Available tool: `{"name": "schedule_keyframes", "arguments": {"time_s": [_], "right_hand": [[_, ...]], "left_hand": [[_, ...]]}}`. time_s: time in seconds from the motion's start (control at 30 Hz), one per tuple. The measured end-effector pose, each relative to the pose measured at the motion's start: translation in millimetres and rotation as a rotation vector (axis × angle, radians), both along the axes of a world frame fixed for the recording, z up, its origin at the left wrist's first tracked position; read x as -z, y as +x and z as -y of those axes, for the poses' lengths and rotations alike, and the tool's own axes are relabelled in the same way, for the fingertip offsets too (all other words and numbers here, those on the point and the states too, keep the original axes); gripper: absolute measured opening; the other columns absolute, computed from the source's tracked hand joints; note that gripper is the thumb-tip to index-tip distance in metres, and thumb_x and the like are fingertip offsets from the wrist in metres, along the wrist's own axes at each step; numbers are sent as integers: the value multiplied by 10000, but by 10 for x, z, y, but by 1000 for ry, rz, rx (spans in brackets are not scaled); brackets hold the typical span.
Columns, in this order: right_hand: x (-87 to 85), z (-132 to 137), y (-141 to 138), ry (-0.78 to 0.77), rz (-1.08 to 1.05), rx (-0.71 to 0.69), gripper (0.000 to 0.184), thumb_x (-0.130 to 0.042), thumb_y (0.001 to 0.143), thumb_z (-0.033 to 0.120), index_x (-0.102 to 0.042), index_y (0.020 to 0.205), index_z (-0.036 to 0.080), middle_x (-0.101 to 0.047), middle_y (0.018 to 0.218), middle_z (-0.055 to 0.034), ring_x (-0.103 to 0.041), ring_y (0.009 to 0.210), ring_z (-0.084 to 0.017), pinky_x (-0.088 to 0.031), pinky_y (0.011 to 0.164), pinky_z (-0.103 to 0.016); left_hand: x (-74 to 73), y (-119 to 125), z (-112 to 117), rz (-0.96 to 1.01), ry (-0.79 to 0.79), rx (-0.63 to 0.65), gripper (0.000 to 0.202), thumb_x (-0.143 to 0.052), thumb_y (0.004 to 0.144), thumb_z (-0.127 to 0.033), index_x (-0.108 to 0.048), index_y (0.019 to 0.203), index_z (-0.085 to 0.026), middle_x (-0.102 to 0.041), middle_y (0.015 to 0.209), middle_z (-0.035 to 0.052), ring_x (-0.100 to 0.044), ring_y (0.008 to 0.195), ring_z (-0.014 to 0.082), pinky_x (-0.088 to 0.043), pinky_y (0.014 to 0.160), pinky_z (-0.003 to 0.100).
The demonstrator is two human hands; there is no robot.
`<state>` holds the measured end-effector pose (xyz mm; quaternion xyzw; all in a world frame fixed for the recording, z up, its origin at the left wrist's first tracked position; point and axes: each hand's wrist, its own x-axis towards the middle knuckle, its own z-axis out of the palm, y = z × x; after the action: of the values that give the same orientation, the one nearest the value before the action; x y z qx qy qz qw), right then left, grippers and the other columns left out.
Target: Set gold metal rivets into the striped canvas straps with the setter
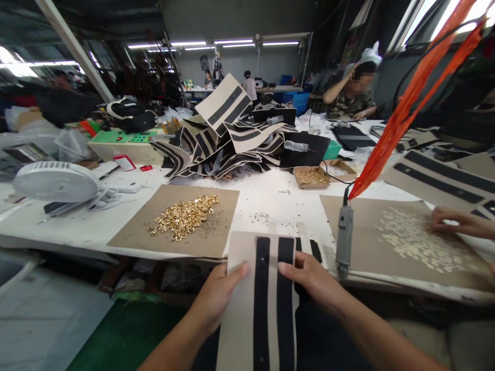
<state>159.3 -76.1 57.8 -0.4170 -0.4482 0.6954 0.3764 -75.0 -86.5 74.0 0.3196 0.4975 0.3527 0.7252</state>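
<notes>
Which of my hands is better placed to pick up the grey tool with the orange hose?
Your right hand, probably: it sits closest to the grey tool, while your left hand holds the striped panel's far edge.

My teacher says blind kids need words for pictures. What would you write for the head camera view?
The person's left hand and right hand hold a beige panel with black stripes above a white worktable. Gold rings lie heaped on brown cardboard, and another person's hand rests among small pale rings.
</notes>
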Motion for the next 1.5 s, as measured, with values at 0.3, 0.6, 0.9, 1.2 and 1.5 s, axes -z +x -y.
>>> {"name": "schedule_keyframes", "arguments": {"time_s": [0.3,0.6,0.9,1.2,1.5], "right_hand": [[334,176,31,-61,195,234,428,-820,754,572,-775,936,187,-783,952,-97,-741,886,-358,-619,788,-457],[315,11,165,101,496,368,395,-731,838,568,-789,973,201,-788,988,-83,-739,938,-347,-616,774,-407],[252,-550,230,283,1001,260,206,-653,890,391,-763,840,224,-772,835,-58,-723,801,-276,-512,701,-324],[314,-626,231,299,1106,213,215,-644,915,404,-752,849,230,-764,837,-69,-711,820,-283,-479,707,-322],[279,-674,197,263,1222,159,185,-668,906,401,-752,910,237,-772,912,-80,-714,871,-313,-461,711,-341]], "left_hand": [[253,283,-61,-234,205,130,401,-753,825,-404,-762,1089,-103,-809,979,112,-752,875,286,-572,764,333],[281,505,-482,-481,361,225,298,-726,806,-349,-797,988,-123,-816,965,99,-754,896,300,-569,767,335],[448,588,-1021,-626,462,280,335,-771,744,-339,-810,1029,-167,-813,1004,93,-746,935,298,-549,857,348],[526,639,-1094,-685,443,263,249,-733,771,-304,-812,972,-179,-810,976,99,-744,912,296,-539,818,342],[460,688,-1102,-766,456,288,197,-710,775,-266,-798,928,-178,-803,957,111,-730,915,301,-515,797,347]]}}
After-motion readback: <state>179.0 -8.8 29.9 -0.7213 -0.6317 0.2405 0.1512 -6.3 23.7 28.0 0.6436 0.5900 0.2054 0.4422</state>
